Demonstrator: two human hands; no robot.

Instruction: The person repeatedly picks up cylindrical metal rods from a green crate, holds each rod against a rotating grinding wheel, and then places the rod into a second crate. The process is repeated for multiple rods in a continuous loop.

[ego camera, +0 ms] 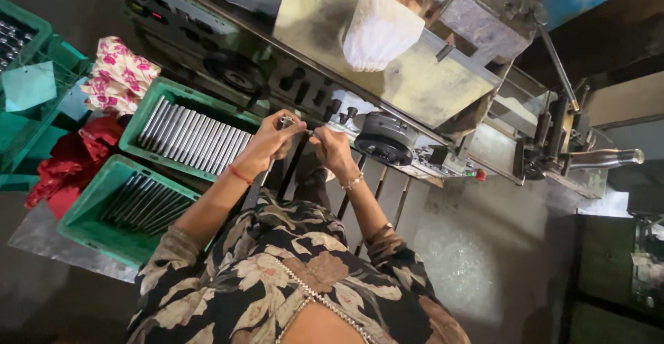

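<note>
My left hand [268, 143], with a red thread at the wrist, is closed on a short metal rod [286, 121] held up in front of a machine. My right hand [334, 151], wearing a bead bracelet, pinches the other end of the same piece, fingertips almost touching the left hand's. Just left of my hands a green crate [142, 112] holds several long metal rods laid side by side. A second green crate [90, 202] with darker rods sits nearer to me.
A worn metal machine [415, 81] runs across the top, with a round black dial [382, 147], a white cloth [379, 29] and a lever handle [609, 157]. Floral cloth [121, 74] and red cloth [69, 167] lie at left beside more green crates [28, 88].
</note>
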